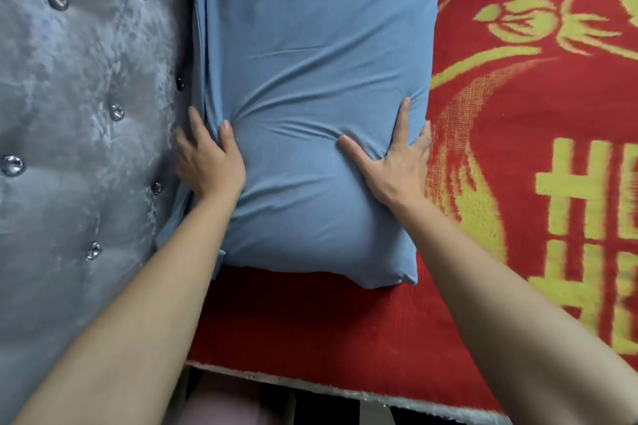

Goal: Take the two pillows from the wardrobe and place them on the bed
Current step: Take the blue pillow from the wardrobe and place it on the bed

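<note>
A plump blue fabric-covered pillow [310,97] lies on the bed, on a red blanket with yellow woven pattern [535,114]. The pillow's long left edge sits against the grey velvet tufted headboard with crystal-like buttons [79,79], which fills the left of the scene. Its far end runs out of view at the top; its near end stops short of the bed's near edge, leaving a strip of red blanket bare.

The left hand [207,159] rests at the pillow's left edge, fingers loosely spread: thumb pressed onto the top surface, remaining fingers pushed down between pillow and headboard. Whether they grip the pillow's side cannot be told.

The right hand [393,162] lies open and flat near the pillow's right edge, thumb splayed toward the middle, fingers reaching far and over the right side. It presses the cloth; creases fan between the two hands. Both forearms are bare.
</note>
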`<state>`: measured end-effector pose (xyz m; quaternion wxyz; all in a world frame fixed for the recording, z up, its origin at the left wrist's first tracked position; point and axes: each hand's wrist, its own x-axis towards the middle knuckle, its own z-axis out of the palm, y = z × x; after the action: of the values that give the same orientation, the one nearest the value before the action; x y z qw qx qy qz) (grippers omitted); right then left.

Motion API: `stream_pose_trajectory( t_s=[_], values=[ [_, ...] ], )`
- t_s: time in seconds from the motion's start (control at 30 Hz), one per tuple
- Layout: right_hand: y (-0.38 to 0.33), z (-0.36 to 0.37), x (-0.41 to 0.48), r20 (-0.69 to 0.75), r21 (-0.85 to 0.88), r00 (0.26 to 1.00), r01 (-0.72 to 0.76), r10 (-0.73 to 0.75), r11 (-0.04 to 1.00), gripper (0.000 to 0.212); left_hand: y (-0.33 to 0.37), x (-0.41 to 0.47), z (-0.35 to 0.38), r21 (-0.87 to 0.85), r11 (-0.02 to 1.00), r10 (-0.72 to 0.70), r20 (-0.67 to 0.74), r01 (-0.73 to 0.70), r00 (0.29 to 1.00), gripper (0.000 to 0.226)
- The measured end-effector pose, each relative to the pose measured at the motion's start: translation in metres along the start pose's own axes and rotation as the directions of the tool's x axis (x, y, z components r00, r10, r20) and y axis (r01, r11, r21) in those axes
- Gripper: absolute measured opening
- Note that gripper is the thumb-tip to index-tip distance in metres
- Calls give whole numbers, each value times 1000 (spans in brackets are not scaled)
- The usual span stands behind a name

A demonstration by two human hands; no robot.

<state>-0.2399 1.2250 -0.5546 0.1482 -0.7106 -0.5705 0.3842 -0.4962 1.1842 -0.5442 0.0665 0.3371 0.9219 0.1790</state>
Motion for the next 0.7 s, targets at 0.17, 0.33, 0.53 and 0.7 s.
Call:
stream_pose_trajectory(
  t_s=[0.17,0.33,0.53,0.7],
  values=[
    [14,14,-15,-159,-34,957,243,-245,970,82,4,-49,6,135,938,297,155,-318,942,65],
    [15,24,6,-40,-189,972,222,-233,957,84,4,-37,36,185,950,190,298,-252,935,68],
    [18,26,16,-141,-66,972,180,-188,981,91,8,-23,23,106,953,270,118,-283,956,62],
    [14,19,11,-186,120,982,-16,38,993,115,5,26,4,-33,967,-252,37,254,967,66]
  ],
)
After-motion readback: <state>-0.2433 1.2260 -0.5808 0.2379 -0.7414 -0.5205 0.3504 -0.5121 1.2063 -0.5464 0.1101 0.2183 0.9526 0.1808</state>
